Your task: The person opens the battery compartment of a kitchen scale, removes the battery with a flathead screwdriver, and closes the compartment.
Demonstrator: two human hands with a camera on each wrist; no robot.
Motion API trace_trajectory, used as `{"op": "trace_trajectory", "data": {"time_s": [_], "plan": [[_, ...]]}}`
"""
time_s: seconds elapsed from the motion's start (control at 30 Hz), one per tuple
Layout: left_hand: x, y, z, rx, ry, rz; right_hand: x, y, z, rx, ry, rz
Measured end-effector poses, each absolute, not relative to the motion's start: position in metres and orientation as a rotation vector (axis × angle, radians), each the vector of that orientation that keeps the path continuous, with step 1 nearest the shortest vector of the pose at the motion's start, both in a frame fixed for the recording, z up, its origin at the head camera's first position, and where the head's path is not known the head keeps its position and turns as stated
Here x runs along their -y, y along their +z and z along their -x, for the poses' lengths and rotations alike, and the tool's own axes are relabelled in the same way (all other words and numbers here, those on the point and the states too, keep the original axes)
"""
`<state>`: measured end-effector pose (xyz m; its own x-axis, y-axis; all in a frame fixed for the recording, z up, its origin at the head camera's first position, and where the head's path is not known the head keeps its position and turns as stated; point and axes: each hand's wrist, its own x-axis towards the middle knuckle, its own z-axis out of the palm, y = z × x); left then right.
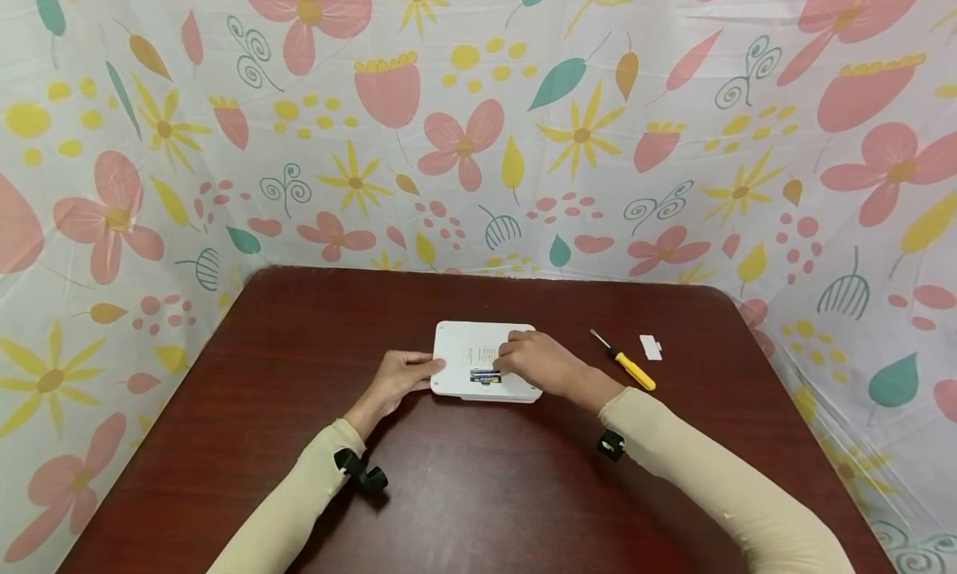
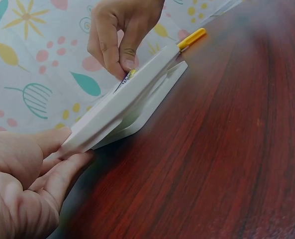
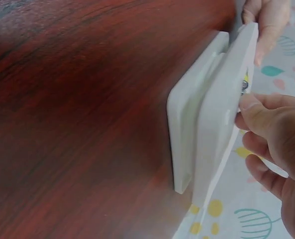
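A flat white device (image 1: 467,350) lies underside up in the middle of the dark wooden table (image 1: 478,491). Its battery compartment is uncovered, and a battery (image 1: 484,377) with a yellow and dark label shows in it. My left hand (image 1: 432,366) grips the device's left edge, with the thumb on top and the fingers under it (image 2: 62,152). My right hand (image 1: 505,363) reaches over the device from the right. Its curled fingertips (image 2: 122,62) pinch the battery (image 2: 130,74) at the compartment. In the right wrist view the device (image 3: 212,114) stands edge-on.
A screwdriver (image 1: 626,362) with a yellow handle lies on the table right of the device. A small white cover piece (image 1: 651,347) lies just past it. Flowered cloth (image 1: 478,125) walls the table at the back and on both sides.
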<state>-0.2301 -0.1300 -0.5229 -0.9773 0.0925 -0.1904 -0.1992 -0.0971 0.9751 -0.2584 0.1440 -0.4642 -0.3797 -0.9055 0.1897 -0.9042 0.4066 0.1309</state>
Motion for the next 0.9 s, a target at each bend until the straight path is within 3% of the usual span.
{"op": "trace_trajectory", "data": {"time_s": [0.53,0.9], "plan": [[0.1293,-0.5231,0.2305,-1.974,2.184,0.115,-0.1428,-0.4681,0.2527,2.317,-0.275,-1.530],[0.1295,-0.5210,0.2297,-1.966,2.197,0.120,-0.1466,-0.4699,0.2544,2.381,-0.139,-1.528]]}}
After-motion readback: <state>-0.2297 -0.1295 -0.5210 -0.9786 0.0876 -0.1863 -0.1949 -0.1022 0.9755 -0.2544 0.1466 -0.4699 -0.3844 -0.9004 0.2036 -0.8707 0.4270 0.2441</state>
